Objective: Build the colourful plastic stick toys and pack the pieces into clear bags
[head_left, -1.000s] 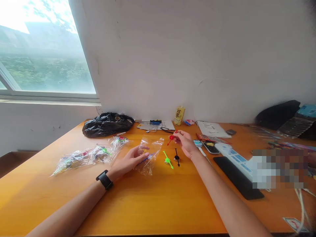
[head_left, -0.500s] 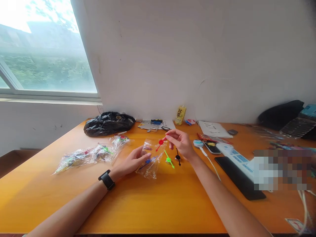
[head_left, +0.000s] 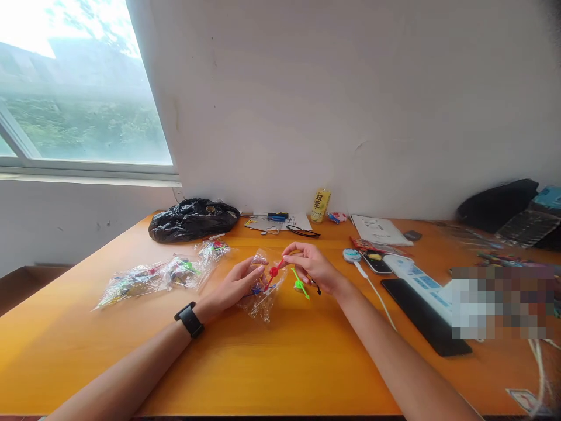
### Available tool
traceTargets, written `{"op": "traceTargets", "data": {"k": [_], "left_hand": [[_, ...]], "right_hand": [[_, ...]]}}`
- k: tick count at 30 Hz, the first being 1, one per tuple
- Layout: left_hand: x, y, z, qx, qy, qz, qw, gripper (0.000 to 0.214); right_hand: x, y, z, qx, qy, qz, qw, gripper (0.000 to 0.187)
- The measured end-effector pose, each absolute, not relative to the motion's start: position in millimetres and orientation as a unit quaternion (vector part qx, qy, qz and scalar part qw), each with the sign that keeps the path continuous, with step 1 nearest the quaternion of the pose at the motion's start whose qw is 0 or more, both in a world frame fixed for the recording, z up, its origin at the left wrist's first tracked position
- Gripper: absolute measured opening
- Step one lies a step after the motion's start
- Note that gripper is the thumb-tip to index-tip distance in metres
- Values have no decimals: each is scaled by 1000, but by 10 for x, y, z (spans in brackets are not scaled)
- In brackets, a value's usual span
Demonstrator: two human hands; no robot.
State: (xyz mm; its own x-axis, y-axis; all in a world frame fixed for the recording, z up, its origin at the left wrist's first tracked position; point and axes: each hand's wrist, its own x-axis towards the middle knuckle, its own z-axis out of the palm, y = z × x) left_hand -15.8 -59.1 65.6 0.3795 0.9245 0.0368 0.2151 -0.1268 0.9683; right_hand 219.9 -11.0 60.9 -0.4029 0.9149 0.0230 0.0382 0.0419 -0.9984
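My left hand (head_left: 239, 285) is closed on a clear plastic bag (head_left: 263, 310), holding it just above the table. A blue arrow-shaped piece (head_left: 257, 290) shows through the film. Pinched by one end in my right hand (head_left: 312, 266) is a red arrow spinner (head_left: 274, 272), with a round disc at its middle; its lower tip is at the bag. On the table beside the bag lies a green arrow spinner (head_left: 298, 284). Partly hidden behind my right fingers is a black arrow spinner (head_left: 318, 290).
Filled clear bags (head_left: 144, 283) lie at the left, a black plastic bag (head_left: 195, 221) behind them. At the back stand a yellow drink carton (head_left: 321, 204) and papers (head_left: 381, 230). A power strip (head_left: 421, 283), a white cable (head_left: 379, 297) and a black slab (head_left: 425, 316) are at the right.
My right hand has moved left and down, bringing the red arrow spinner to the clear bag. My left hand and the bag have shifted slightly left.
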Motion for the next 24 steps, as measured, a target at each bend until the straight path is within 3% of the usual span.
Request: {"op": "traceTargets", "data": {"k": [10,12,17,21,24], "left_hand": [[-136,-648,715,665,484,374,428,47],[-145,-606,659,659,473,407,420,46],[-196,-446,443,604,413,546,408,45],[-202,-483,483,607,422,476,475,47],[-165,-566,569,610,409,395,552,62]], "right_hand": [[2238,-142,617,-406,-730,499,229,37],[2239,-125,621,-386,-735,496,255,40],[2227,-94,661,-360,-709,420,438,33],[2241,-100,682,-349,-692,442,451,24],[2227,-120,684,-349,-713,430,431,24]]}}
